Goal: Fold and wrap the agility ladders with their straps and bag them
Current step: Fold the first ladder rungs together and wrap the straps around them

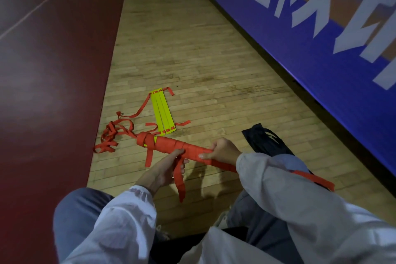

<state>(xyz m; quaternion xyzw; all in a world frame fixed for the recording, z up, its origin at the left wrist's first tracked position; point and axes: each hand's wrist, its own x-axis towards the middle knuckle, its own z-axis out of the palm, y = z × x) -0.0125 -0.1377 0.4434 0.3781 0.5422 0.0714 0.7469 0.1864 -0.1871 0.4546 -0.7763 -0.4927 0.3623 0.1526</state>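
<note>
Ladder bundle (pixel 171 146), tightly wound in red strap, knotted at its far end, gripped by left hand (pixel 165 167) and right hand (pixel 222 149).

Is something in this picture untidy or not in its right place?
Yes. A loose tangle of red strap lies piled on the floor left of the wrapped bundle, not yet wound. The yellow rungs beyond it lie flat with their straps trailing.
</note>
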